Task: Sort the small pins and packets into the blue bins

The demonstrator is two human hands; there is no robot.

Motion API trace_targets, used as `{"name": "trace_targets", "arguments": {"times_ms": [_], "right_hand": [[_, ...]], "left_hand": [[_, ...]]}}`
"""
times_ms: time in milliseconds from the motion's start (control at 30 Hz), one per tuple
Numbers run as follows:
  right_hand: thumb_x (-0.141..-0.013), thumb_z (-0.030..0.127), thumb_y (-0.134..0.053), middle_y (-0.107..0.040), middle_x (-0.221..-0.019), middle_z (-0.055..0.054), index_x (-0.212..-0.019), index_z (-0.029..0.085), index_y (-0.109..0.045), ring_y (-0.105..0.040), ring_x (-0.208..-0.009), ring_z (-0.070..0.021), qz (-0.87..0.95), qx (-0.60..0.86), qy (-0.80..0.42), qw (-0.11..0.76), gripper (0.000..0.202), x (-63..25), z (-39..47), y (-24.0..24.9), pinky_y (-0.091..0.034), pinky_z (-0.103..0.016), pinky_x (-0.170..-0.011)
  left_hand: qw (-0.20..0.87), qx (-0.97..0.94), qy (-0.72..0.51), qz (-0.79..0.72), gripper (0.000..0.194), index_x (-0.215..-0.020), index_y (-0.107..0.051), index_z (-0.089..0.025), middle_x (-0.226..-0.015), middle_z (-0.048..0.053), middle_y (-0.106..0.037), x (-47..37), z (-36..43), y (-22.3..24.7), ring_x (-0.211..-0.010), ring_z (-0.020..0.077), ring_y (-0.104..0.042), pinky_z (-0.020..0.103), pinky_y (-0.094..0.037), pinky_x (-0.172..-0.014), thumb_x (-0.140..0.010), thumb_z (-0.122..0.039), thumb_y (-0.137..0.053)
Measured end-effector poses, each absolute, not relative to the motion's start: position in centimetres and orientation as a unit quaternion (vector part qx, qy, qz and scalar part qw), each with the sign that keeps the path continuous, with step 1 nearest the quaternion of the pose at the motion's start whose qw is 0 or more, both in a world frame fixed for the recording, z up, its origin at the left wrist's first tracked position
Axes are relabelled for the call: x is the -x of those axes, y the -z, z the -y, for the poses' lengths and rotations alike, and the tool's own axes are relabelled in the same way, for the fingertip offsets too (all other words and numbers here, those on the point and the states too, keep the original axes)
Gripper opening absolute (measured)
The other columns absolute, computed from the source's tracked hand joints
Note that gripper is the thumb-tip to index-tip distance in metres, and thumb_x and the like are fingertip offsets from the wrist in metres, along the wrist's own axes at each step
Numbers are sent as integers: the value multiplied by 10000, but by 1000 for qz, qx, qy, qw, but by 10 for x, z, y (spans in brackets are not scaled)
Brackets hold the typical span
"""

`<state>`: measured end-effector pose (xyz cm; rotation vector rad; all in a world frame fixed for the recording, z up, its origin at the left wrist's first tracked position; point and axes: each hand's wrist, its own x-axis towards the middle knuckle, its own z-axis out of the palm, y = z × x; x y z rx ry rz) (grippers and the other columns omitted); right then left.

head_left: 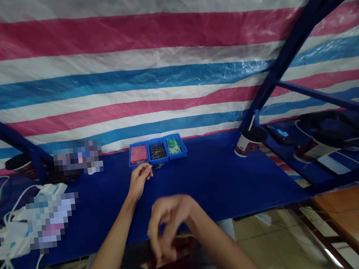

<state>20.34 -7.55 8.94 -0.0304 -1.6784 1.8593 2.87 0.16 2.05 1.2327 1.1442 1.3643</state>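
Note:
My left hand (141, 180) rests on the blue table in front of the trays, fingers bent and closed together. Whatever its fingertips may hold is too small to make out. Right beside them lie a few loose dark screws (159, 166). My right hand (170, 222) is over the table's near edge, its fingers curled downward and smeared by motion, so its grip is unclear. Three small blue trays stand side by side: one has a pink-red stack (138, 154), the middle one dark screws (157, 151), the third green-and-clear plastic pieces (173, 145).
White cables and power strips (15, 233) crowd the left side, beside blurred-out items. A dark-lidded tub (248, 141) stands at the right, close to a blue metal post (276, 76). Striped plastic sheeting (159, 67) hangs behind the table (220, 181).

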Motion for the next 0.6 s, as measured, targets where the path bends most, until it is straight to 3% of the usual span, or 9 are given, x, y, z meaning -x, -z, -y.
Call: {"name": "trace_targets", "arguments": {"times_ms": [67, 133, 333, 467, 600], "right_hand": [[-781, 736, -597, -432, -384, 46, -556, 210, -502, -389, -302, -90, 577, 25, -753, 316, 580, -214, 44, -86, -362, -251, -408], [-763, 711, -610, -290, -357, 99, -549, 226, -414, -246, -285, -61, 516, 83, -755, 396, 565, -222, 11, -82, -290, -236, -389], [-759, 569, -711, -405, -499, 70, -655, 180, -533, -308, -450, -75, 606, 253, -660, 365, 440, -209, -35, -48, -229, -222, -469], [-821, 519, -666, -464, -581, 54, -657, 172, -527, -375, -524, -83, 633, 333, -542, 440, 408, -188, -28, -20, -304, -222, -530], [-844, 462, -660, -591, -711, 16, -835, 166, -642, -497, -618, -111, 655, 347, -503, 445, 297, -182, -21, -6, -396, -228, -606]], "left_hand": [[516, -445, -584, -441, 299, -907, -623, -157, -686, 0, -584, -25, -1, -15, -604, 105, -549, 211, -394, -550, -799, -417, -722], [541, -409, -600, -424, 299, -894, -606, -161, -692, -8, -567, -23, -1, -10, -612, 98, -549, 203, -396, -550, -786, -406, -741], [534, -418, -603, -420, 275, -914, -605, -162, -719, 2, -603, -24, 4, -7, -620, 102, -570, 201, -378, -535, -822, -399, -709], [493, -458, -578, -461, 293, -912, -612, -159, -720, 4, -616, -26, 7, -5, -565, 97, -546, 208, -364, -504, -831, -432, -680], [460, -500, -546, -490, 300, -902, -616, -164, -637, -26, -562, -26, 8, -3, -516, 87, -495, 205, -345, -490, -854, -458, -645]]}}
